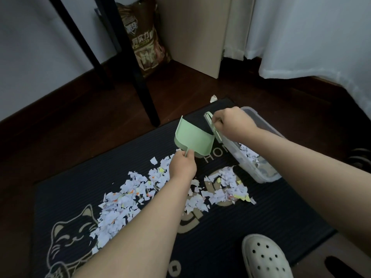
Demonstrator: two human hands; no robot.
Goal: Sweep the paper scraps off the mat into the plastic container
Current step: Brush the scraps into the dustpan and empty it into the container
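A dark mat (84,189) with a cat print lies on the floor, strewn with white and coloured paper scraps (128,199). My left hand (181,165) grips the handle of a pale green dustpan (191,140), lifted and tilted above the mat. My right hand (232,122) holds a small green brush (212,127) with dark bristles at the dustpan's open edge. Just right of them stands a clear plastic container (267,137) with scraps inside; my right forearm crosses over it.
A black table leg (140,77) stands behind the mat. A brown printed bag (146,41) and a beige panel (196,37) lean at the back. A white curtain (311,37) hangs at right. A white perforated clog (265,257) sits at the mat's near edge.
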